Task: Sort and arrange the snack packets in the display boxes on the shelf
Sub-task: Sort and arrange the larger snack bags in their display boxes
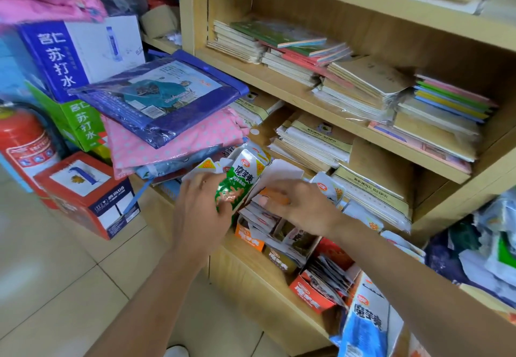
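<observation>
Pale floor tiles (55, 273) run up to a wooden shelf unit (245, 278), and the snack stock sits along its lowest board. Nearest on the right lies a blue-and-white pack (365, 326). Just beyond it is a red display box (311, 295) crammed with tilted packets, then a brown display box (279, 261), then an orange display box (248, 236) farthest left. The left hand (201, 205) has its fingers curled round a bunch of green packets (237, 183), held upright just left of the orange box. The right hand (298, 205) reaches over that box, thumb under and fingers over an orange packet (275, 196) in what reads as a pinch, though motion blur softens it. The step in hand looks like pulling strays by colour. To do it well, lift the orange one straight up so its neighbours do not spill, keep the green bunch squared in the left hand, and stand each packet face-forward in its matching box before taking more. Farther back, to the left, a purple raincoat package (164, 97) rests on a pink dotted one (178, 144). Stacks of notebooks (363, 88) fill the upper shelves on the right.
</observation>
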Motion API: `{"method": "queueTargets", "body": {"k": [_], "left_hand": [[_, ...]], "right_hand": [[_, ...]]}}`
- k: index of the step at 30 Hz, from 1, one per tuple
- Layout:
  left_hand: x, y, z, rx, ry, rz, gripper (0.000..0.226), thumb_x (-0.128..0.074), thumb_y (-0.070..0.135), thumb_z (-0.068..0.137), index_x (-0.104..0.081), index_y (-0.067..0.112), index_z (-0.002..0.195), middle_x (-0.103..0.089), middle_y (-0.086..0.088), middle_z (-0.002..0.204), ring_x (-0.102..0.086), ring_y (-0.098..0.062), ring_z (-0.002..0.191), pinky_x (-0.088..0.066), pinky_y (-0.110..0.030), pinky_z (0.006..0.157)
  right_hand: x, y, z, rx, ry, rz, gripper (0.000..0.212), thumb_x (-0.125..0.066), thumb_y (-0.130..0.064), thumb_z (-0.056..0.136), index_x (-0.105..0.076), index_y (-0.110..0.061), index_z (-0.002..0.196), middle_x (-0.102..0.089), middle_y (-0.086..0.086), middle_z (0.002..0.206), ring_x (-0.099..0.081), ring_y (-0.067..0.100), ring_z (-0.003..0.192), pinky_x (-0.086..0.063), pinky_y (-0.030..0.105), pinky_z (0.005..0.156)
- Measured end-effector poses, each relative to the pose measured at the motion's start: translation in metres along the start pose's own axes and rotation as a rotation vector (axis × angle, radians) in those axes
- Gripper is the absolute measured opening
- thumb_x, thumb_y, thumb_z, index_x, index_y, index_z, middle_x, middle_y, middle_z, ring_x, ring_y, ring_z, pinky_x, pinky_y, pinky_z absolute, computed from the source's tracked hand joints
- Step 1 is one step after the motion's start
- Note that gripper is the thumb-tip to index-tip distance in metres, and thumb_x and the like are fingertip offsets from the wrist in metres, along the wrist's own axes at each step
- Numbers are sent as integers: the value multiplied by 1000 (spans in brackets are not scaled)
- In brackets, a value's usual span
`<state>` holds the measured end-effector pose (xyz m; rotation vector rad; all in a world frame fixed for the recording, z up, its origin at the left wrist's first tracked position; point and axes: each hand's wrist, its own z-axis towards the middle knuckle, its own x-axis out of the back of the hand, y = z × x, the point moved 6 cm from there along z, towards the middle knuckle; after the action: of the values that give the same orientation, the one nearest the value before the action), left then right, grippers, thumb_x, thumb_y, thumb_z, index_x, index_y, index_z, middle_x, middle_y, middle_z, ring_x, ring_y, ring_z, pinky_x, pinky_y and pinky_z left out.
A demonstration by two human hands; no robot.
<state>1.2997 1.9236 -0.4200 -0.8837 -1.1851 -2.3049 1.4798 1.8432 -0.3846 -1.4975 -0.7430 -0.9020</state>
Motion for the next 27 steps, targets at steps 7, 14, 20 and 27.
{"method": "queueTargets", "body": {"k": [7,14,20,27], "left_hand": [[-5,-32,2,444,13,-194,113,-86,28,78,-9,14,158,-30,-15,154,-30,-34,142,-37,-49,110],[-16,-44,10,415,-47,-442,75,-91,25,67,-53,32,131,-65,8,113,-64,-15,101,-58,-45,85],[-13,-29,17,208,-149,-316,63,-90,50,58,-59,36,112,-57,15,104,-55,-15,103,-53,-39,80],[-13,-21,14,85,-135,-188,25,-88,31,72,-68,27,87,-65,17,86,-52,-15,91,-50,-43,70]], "right_hand": [[-10,7,77,-34,56,-156,85,-72,-33,84,-24,-37,155,-35,-6,156,-28,29,135,-30,49,107],[-5,-2,67,234,285,-56,25,-73,-12,84,-65,-35,89,-66,-17,110,-46,16,110,-36,37,87],[-2,-3,34,325,178,200,15,-75,7,80,-77,-7,82,-75,2,91,-70,9,86,-58,28,80],[-4,-11,35,149,103,581,31,-67,11,83,-74,-11,103,-74,8,102,-72,21,92,-58,31,84]]}}
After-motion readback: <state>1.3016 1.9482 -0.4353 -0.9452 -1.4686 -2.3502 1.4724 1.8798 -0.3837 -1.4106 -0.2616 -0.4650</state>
